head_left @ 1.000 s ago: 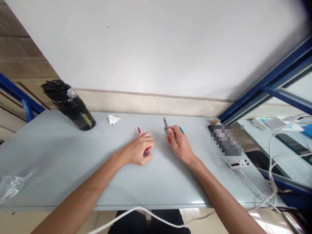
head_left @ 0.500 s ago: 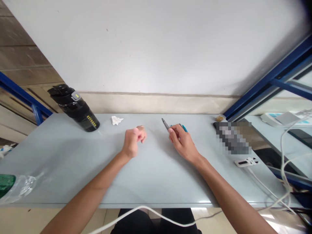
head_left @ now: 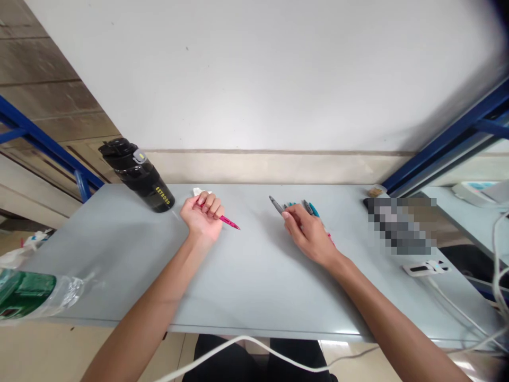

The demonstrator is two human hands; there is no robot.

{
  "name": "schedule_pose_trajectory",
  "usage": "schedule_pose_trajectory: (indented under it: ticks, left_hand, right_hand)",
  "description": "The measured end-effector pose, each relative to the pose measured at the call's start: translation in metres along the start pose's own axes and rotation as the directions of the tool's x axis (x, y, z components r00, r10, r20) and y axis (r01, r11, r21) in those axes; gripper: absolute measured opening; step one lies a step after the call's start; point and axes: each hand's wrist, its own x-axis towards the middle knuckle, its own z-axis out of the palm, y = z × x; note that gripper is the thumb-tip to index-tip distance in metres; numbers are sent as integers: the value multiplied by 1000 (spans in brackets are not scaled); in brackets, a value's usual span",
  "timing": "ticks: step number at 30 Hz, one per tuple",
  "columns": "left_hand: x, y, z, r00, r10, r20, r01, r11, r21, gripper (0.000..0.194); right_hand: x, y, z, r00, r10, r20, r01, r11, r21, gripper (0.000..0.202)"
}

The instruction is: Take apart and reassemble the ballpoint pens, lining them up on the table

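My left hand (head_left: 204,216), turned palm up, has its fingers curled round a pink pen (head_left: 229,222). The pen's tip sticks out to the right of the hand. My right hand (head_left: 308,231) is closed on a grey pen (head_left: 277,204), whose tip points up and left. Just behind and under the right hand, several more pens show in part, among them a teal pen (head_left: 314,209); a bit of pink peeks out at its right side. How those pens lie is mostly hidden by the hand. A crumpled white tissue (head_left: 198,191) lies behind my left hand.
A black water bottle (head_left: 139,178) stands at the back left of the grey table (head_left: 246,286). A clear plastic bottle with a green label (head_left: 37,292) lies front left. On the right are a blurred-out item (head_left: 401,225), a white power strip (head_left: 425,268) and a small tub (head_left: 376,191). A white cable (head_left: 254,342) crosses the front edge.
My left hand has rolled palm up and moved left, bringing the pink pen into sight. My right hand keeps the grey pen in nearly the same place. The view has shifted slightly left.
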Motion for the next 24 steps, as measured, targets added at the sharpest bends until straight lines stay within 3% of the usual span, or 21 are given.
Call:
schedule_pose_trajectory:
  ticks: [10,13,16,18,19,20,22,24]
  left_hand:
    - [2,2,-2,998,47,41,-48,998,32,27]
    - [-2,2,5,992,97,76,-104,990,98,32]
    - [-7,-2,11,967,181,177,-219,950,222,39]
    - [-9,-7,11,910,242,338,-365,855,370,42]
    - [-10,-10,9,856,235,460,-455,765,456,41]
    - [-12,-12,7,787,178,591,-548,643,536,38]
    - [-15,-19,3,622,-52,781,-721,349,598,29]
    - [-21,-26,1,494,-277,824,-832,124,541,21]
  right_hand:
    - [0,1,0,1000,3,8,-3,1000,-9,36]
    - [0,0,0,1000,-1,13,1,1000,-2,37]
    - [0,-1,0,1000,-7,17,8,1000,-3,36]
    - [0,0,0,1000,-5,16,5,1000,-8,35]
    - [0,0,1,1000,-6,15,6,1000,-4,34]
    - [0,0,1,1000,-9,13,9,1000,10,33]
    - [0,0,1,1000,-17,0,17,998,59,30]
    - [0,-1,1,1000,-13,-16,14,993,114,30]
